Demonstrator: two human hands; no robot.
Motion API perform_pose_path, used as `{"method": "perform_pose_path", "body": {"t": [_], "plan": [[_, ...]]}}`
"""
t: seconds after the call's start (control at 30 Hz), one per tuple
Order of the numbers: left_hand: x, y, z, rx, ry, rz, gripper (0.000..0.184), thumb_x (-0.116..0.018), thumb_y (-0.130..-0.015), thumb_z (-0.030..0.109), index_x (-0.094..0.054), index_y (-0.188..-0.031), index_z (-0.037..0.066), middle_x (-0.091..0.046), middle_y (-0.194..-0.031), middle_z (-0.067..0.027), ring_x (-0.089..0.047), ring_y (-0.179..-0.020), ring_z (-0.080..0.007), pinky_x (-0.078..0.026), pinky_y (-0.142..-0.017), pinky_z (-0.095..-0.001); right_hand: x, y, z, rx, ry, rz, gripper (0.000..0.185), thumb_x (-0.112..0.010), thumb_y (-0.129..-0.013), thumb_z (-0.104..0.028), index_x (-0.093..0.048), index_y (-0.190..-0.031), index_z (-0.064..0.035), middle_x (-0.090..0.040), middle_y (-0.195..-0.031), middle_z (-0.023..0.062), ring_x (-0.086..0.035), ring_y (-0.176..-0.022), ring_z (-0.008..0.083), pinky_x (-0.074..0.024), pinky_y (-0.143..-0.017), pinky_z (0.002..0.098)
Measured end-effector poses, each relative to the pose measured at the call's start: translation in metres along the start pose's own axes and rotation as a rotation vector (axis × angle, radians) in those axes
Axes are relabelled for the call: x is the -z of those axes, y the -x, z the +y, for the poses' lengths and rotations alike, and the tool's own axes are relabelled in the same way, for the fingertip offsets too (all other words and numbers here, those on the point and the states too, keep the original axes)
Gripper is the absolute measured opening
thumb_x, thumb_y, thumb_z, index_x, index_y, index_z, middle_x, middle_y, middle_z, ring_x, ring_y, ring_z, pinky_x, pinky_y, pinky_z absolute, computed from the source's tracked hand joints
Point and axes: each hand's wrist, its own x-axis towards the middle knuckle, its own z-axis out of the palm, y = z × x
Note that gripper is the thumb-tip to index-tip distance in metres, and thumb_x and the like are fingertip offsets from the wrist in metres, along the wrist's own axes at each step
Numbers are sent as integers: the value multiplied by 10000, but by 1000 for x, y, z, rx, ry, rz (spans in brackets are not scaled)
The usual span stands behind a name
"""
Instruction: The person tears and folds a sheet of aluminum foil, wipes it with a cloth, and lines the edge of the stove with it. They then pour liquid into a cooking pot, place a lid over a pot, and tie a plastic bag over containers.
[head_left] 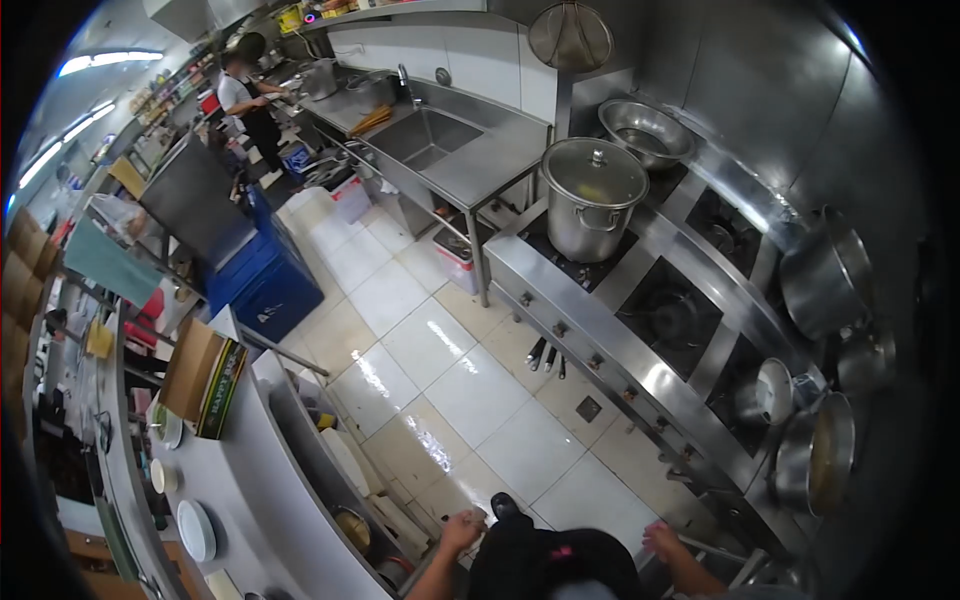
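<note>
My left hand (463, 530) hangs low beside my dark apron, with its fingers curled closed. A small pale patch shows at the fingers, too unclear to name. On the other side of my body, my right hand (660, 541) hangs with loosely bent fingers, somewhat apart, and nothing visible in it. Nearest to the left hand is the counter (255, 500) with an open compartment holding a round metal container (352, 530). The steel stove (655, 385) runs along my right side. A lidded steel pot (590, 222) stands on its far burner.
A tiled floor aisle (480, 375) runs ahead between counter and stove. A steel sink (425, 140) stands beyond the stove. Blue bins (265, 285) flank the aisle's left side. Several pots and a metal bowl (645, 130) line the stove's back. Another person (250, 105) works far off.
</note>
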Motion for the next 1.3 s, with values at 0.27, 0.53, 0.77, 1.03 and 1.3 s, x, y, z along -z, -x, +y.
{"method": "perform_pose_path", "body": {"t": [0.27, 0.53, 0.77, 1.03, 1.3], "plan": [[118, -120, 84, -57, -7, 160, 291, -675, -850, 279, -730, -1037, 62, -754, -833, -87, -707, -744, -178, -558, -678, -347, -64, -5, -146, -117, 166, -221, 308, -568, -986, -339, -625, -1156, -90, -670, -1005, 96, -650, -897, 272, -551, -786, 443], [178, -160, 24, 265, 3, 577, 407, -692, -830, 378, -730, -1087, 64, -750, -887, -160, -728, -774, -314, -557, -721, -405, -322, -145, -454, 334, 647, -367, 165, -651, -962, -249, -593, -985, -97, -576, -731, 6, -560, -617, 111, -459, -515, 265], [193, -132, -11, 514, 239, 192, 272, -725, -806, 327, -746, -866, 63, -726, -851, -146, -703, -760, -266, -548, -727, -406, -628, -113, -804, 851, 621, -599, 177, -617, -976, -192, -631, -1114, -81, -652, -947, 21, -627, -797, 115, -530, -678, 274], [402, -296, 139, 107, 1370, 98, 279, -652, -896, 292, -743, -866, 30, -672, -711, -148, -651, -614, -241, -550, -615, -462, -723, -90, -913, 692, 444, -522, 184, -615, -995, -211, -641, -1110, -70, -653, -986, 23, -629, -840, 111, -531, -720, 272], [747, -648, 456, -45, 376, 319, 272, -648, -850, 259, -727, -907, 4, -723, -830, -121, -685, -698, -216, -541, -621, -365, -796, -137, -988, 512, 287, -400, 178, -598, -1008, -225, -646, -1102, -82, -662, -1024, 31, -642, -878, 128, -556, -748, 298]]}}
